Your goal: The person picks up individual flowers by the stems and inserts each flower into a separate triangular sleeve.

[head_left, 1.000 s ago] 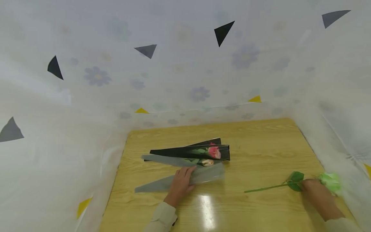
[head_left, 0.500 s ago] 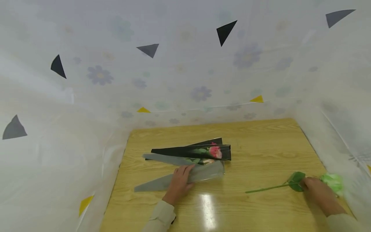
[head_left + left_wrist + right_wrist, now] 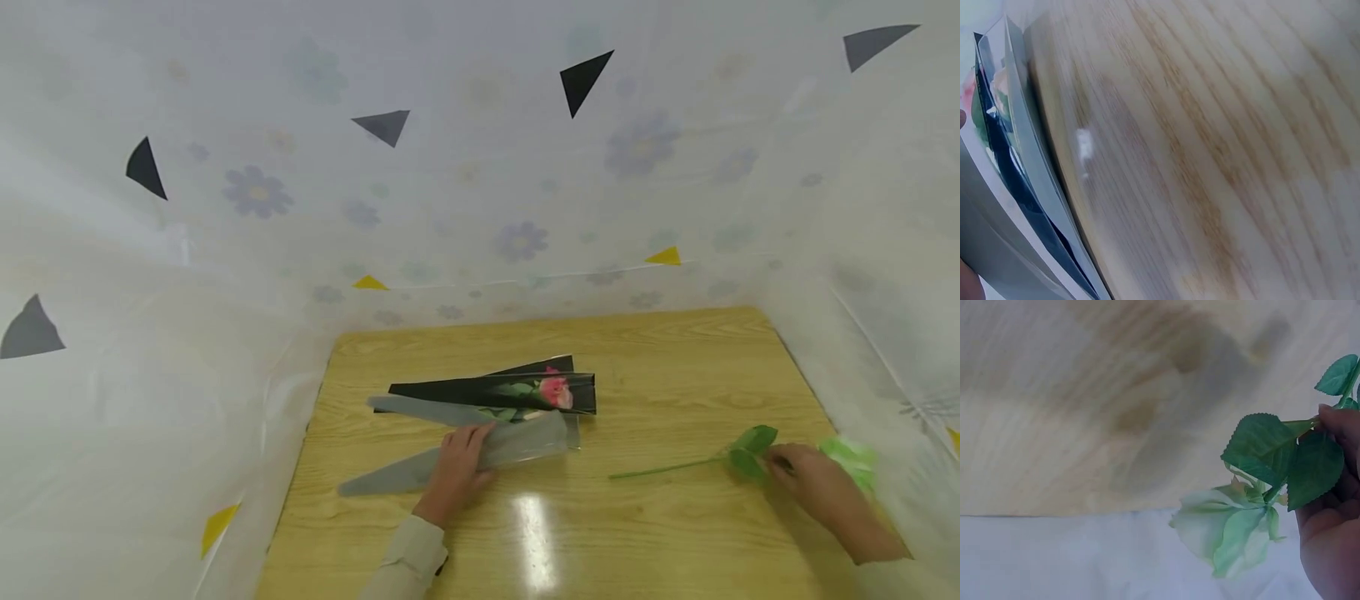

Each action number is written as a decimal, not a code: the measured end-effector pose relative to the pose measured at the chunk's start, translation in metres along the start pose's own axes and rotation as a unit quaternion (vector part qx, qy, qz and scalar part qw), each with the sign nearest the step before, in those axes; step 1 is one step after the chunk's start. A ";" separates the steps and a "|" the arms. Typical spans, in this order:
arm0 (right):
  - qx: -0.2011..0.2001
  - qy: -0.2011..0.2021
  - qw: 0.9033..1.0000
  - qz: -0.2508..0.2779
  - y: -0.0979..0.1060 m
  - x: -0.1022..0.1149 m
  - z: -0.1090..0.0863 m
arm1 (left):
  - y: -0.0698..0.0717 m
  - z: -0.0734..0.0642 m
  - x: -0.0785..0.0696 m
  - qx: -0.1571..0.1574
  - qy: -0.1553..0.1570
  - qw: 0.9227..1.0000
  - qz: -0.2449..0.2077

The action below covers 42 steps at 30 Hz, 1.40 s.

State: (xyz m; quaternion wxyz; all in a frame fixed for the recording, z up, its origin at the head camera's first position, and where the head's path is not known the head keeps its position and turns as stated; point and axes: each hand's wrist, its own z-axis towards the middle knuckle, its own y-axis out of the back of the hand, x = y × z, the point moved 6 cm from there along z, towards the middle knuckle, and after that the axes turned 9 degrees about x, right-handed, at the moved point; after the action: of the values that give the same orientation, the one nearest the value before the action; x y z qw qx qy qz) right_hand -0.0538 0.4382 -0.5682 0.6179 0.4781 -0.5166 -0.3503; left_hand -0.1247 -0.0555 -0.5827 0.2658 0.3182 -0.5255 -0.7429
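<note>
In the head view my left hand (image 3: 456, 473) grips a translucent grey flower sleeve (image 3: 525, 440), long and tapering, its narrow end toward the left. The left wrist view shows that sleeve (image 3: 997, 231) between a fingertip and the thumb at the left edge. My right hand (image 3: 821, 496) pinches the stem of a pale green artificial rose (image 3: 853, 460) close to its leaves (image 3: 750, 448). The bare stem points left over the table. From the right wrist, the rose's bloom (image 3: 1229, 528) hangs below two dark green leaves (image 3: 1260, 447), with fingertips on the stem.
Beyond my left hand lie a black sleeve (image 3: 450, 392) with a pink rose (image 3: 555, 392), another black sleeve (image 3: 536, 367) behind it, and a grey sleeve (image 3: 408, 407) around a partly hidden pale rose. White patterned sheeting (image 3: 465, 192) walls the wooden table (image 3: 675, 358).
My right hand has brought the green rose a little left and away from me, with the leaves turning. My left hand and its grey sleeve have shifted slightly left, covering more of the pale rose.
</note>
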 end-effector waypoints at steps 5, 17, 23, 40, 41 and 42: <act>-0.047 0.018 0.999 -0.004 0.025 0.020 0.007 | 0.001 -0.001 0.003 0.007 0.006 1.000 0.005; -0.059 0.004 0.998 0.023 0.055 0.078 0.026 | 0.002 -0.002 0.000 -0.006 -0.008 1.000 0.025; -0.099 0.037 0.994 -0.002 0.055 0.099 0.033 | -0.001 -0.002 0.001 -0.003 -0.006 1.000 0.023; -0.174 0.148 0.973 -0.045 0.050 0.168 0.049 | -0.001 0.004 -0.013 -0.006 -0.024 0.999 0.027; -0.169 0.148 0.973 -0.046 0.049 0.171 0.051 | -0.001 0.004 -0.014 -0.004 -0.024 0.999 0.025; -0.164 0.148 0.974 -0.046 0.047 0.175 0.052 | -0.001 0.005 -0.015 0.001 -0.022 0.999 0.024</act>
State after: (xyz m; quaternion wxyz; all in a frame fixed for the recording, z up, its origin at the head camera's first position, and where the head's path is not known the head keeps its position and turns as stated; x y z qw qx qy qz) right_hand -0.0690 0.2785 -0.4695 0.7409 0.4400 -0.3322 -0.3836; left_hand -0.1182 -0.0411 -0.5796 0.2720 0.2892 -0.5392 -0.7427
